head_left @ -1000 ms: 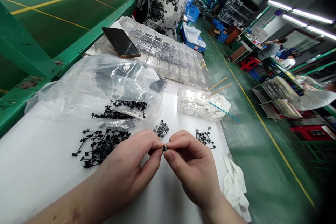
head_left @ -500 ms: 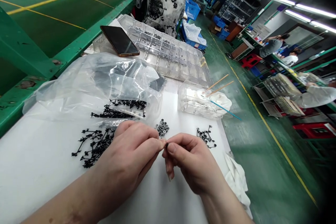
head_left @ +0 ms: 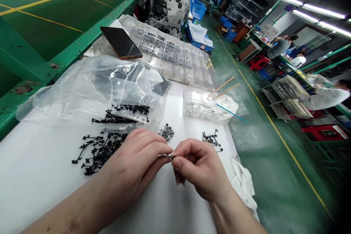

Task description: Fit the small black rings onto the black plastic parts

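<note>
Black part [head_left: 172, 157], small and partly hidden by fingertips, was held above the white counter [head_left: 35, 161], between both hands; right hand [head_left: 201, 168]: thumb and index finger clamped on its darker end; left hand [head_left: 139, 161]: thumb and index finger pinched together on its thin stem, other fingers extended alongside; heap of black stemmed pieces [head_left: 105, 150] lay on the counter beyond the left forearm; small round pieces [head_left: 166, 132] were clustered just beyond the fingertips; smaller black group [head_left: 211, 139] lay beyond the right hand; clear plastic bag [head_left: 90, 87] was spread behind the heap, further black pieces showing at its near edge; clear box [head_left: 189, 108] contained white cloth and carried two wooden sticks and a blue stick [head_left: 233, 113]; phone [head_left: 120, 42] lay at the left end of a compartmented tray [head_left: 196, 75].
</note>
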The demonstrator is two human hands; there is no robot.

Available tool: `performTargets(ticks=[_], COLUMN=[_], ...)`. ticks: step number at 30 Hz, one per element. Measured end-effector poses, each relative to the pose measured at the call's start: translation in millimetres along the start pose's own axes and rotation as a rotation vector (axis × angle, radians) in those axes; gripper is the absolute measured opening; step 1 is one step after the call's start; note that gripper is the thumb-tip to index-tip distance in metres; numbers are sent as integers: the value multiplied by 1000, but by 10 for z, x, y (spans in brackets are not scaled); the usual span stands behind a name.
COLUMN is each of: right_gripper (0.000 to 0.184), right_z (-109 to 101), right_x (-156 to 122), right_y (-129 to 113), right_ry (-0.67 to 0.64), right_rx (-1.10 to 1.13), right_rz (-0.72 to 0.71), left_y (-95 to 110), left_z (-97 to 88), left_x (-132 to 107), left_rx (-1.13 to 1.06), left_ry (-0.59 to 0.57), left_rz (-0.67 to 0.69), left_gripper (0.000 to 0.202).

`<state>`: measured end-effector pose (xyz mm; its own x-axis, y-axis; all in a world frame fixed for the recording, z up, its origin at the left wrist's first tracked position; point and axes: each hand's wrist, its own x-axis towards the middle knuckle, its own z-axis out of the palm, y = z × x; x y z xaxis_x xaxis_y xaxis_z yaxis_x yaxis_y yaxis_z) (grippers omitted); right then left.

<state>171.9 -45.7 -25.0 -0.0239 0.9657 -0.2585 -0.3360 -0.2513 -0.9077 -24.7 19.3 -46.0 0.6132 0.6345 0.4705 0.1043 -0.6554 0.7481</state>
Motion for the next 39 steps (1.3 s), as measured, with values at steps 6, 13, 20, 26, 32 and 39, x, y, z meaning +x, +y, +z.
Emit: performTargets(ticks=[6, 13, 20, 26, 32, 39], right_gripper=[16, 16, 17, 11, 16, 30], right_z=[-89, -116, -106, -44, -111, -1073], right_x=[34, 77, 75, 88, 88, 120], right_y=[1, 72, 69, 89, -34, -469], right_ry=[-71, -16, -43, -12, 30, 1198], right_rx=[42, -25, -68, -424, -628, -267], right_rz=[-159, -177, -181, -323, -539, -770], left_y=[36, 47, -6, -39, -38, -55], left_z=[-106, -134, -120, -112, -107, -68], left_x=[39, 53, -26, -12, -9, -57], left_rx=[-160, -339, -638, -577, -521, -318], left_ry=[26, -63, 5, -26, -63, 5], left_rz=[-190, -425, -634, -652, -667, -625], left_gripper=[23, 10, 11, 26, 33, 33])
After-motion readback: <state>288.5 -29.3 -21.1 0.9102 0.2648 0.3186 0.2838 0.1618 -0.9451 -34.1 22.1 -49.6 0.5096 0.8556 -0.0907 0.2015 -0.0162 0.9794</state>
